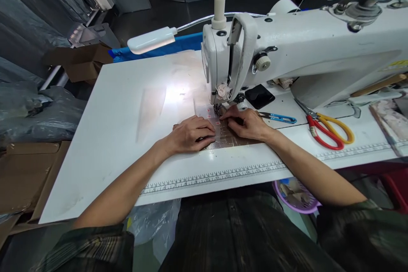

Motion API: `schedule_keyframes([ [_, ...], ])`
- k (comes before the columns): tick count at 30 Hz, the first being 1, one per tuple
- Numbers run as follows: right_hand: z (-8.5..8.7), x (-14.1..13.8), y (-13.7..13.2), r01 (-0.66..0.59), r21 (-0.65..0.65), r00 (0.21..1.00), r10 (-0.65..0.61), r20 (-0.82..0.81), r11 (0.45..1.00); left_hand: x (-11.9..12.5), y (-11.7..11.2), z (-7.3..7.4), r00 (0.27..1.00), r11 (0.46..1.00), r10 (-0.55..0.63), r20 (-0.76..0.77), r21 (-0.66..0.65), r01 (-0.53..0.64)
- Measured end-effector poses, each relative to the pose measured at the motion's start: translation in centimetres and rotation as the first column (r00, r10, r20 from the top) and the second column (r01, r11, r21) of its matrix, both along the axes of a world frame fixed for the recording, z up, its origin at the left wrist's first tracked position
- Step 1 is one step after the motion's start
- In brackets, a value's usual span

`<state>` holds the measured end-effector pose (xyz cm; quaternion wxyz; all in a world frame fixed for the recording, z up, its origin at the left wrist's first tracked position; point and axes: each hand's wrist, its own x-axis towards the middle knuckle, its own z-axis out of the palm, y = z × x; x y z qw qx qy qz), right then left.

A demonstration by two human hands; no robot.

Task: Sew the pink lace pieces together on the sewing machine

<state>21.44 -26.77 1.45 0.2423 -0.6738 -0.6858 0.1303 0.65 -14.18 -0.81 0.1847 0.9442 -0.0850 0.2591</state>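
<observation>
My left hand (194, 134) rests on the left part of a thin brown sheer piece of fabric (234, 138), fingers lying flat and slightly bent. A pale strip with small red marks (208, 115) lies by its fingertips. My right hand (248, 124) is at the fabric's right side, its fingers drawn together close to the presser foot (219, 109) of the white sewing machine (216, 63). Whatever lies between those fingertips is too small to make out. Part of the fabric is hidden under both hands.
Blue thread snips (280, 117), a black phone-like slab (259, 95) and red-and-yellow scissors (328, 129) lie right of my right hand. A lit lamp (153, 40) hangs over the white table (111, 114). A printed ruler (207, 178) runs along the front edge; a purple basket (306, 208) stands below.
</observation>
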Motion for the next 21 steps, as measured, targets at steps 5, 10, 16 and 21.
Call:
schedule_keyframes([
  [5,-0.01,0.08,-0.58,-0.082,-0.045,0.974,0.09,0.206,0.996,-0.06,0.26,-0.33,1.0,0.998,0.028,-0.01,-0.051,-0.029],
  [10,-0.14,-0.02,-0.46,-0.074,-0.035,0.966,0.08,0.246,0.997,-0.01,0.33,-0.48,0.999,0.998,0.039,-0.029,-0.056,-0.041],
  [16,-0.23,0.05,-0.45,-0.081,-0.028,0.963,0.086,0.255,0.996,0.0,0.41,-0.43,0.999,0.999,0.047,0.0,0.009,-0.047],
  [21,-0.28,0.05,-0.49,-0.083,-0.011,0.964,0.084,0.251,0.996,0.13,0.46,-0.77,0.999,0.996,0.051,0.017,0.074,-0.052],
])
